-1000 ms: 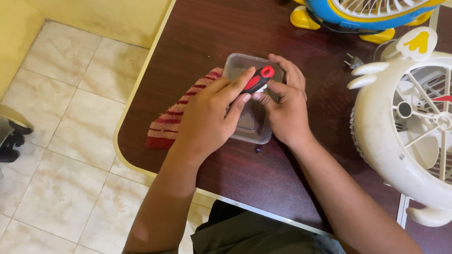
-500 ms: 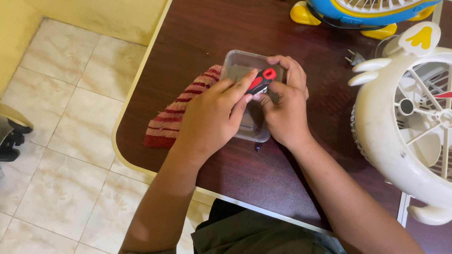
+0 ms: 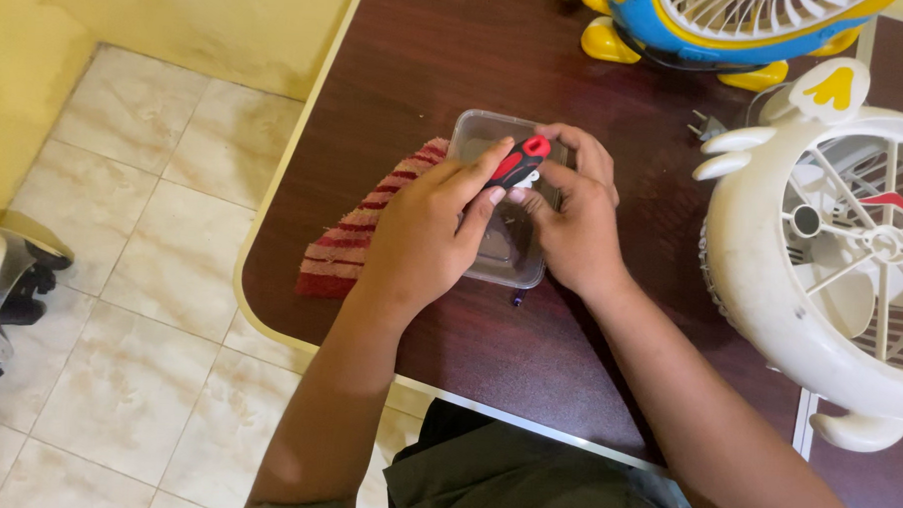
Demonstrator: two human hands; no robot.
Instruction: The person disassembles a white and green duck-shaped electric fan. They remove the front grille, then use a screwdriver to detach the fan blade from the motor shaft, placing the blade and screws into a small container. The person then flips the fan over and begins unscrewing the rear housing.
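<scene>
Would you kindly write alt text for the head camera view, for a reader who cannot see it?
Both hands, left hand and right hand, hold a red-and-black tool over a clear plastic container on a dark brown table. A red-striped cloth lies left of the container, a white fan to the right.

The right hand (image 3: 573, 223) now lies a little flatter over the clear plastic container (image 3: 501, 256), its fingers less curled around the 12 o'clock rim than half a second ago; the left hand (image 3: 427, 233) shifts barely.
</scene>
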